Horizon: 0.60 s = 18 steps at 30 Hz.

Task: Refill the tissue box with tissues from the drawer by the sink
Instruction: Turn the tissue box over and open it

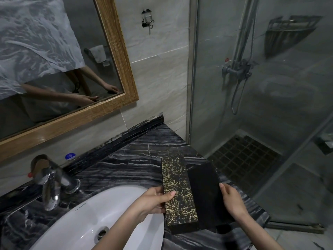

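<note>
A black tissue box (180, 193) with a gold crackle pattern stands on the dark marble counter (137, 159), to the right of the sink. It is tipped on its side, so its plain black underside (205, 193) faces up and to the right. My left hand (155, 199) grips the patterned face, thumb across it. My right hand (232, 201) holds the right edge of the black underside. No tissues or drawer are in view.
A white basin (111, 219) with a chrome tap (50, 181) lies at the lower left. A wood-framed mirror (115, 56) hangs above. A glass shower wall (252, 105) stands right of the counter, whose edge drops off at the right.
</note>
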Motion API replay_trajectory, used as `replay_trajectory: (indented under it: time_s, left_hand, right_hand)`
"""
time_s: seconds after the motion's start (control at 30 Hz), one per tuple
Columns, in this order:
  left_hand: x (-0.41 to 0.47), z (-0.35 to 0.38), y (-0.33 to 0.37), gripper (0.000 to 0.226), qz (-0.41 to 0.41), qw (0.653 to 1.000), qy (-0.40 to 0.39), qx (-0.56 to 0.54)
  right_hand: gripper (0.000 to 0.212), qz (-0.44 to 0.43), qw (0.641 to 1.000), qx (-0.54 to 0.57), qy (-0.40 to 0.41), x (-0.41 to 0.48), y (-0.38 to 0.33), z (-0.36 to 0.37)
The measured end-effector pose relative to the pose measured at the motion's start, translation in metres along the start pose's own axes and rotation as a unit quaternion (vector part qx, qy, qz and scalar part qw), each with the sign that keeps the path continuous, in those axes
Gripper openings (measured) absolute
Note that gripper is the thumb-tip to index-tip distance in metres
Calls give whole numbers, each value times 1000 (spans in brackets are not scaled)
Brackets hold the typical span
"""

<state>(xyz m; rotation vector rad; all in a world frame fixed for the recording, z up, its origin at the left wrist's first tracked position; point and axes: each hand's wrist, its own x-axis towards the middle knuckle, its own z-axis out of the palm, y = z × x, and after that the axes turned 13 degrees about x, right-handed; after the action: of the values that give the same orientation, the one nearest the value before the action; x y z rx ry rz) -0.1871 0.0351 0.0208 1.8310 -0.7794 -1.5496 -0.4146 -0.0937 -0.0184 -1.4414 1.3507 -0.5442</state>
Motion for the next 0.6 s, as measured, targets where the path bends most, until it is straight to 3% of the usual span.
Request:
replay_trajectory:
  time_s: [0.07, 0.27, 0.6]
  left_hand:
    - [-1, -7, -4, 90, -16, 1000, -4, -23]
    - [-13, -16, -5, 39, -34, 997, -17, -69]
    - [-16, -16, -12, 58, -27, 993, 23, -115]
  right_hand:
    - [33, 3, 1000, 12, 2, -1, -2, -1]
    - [37, 9, 999, 33, 14, -5, -16, -7]
    - [35, 39, 993, 108, 22, 8, -29, -20]
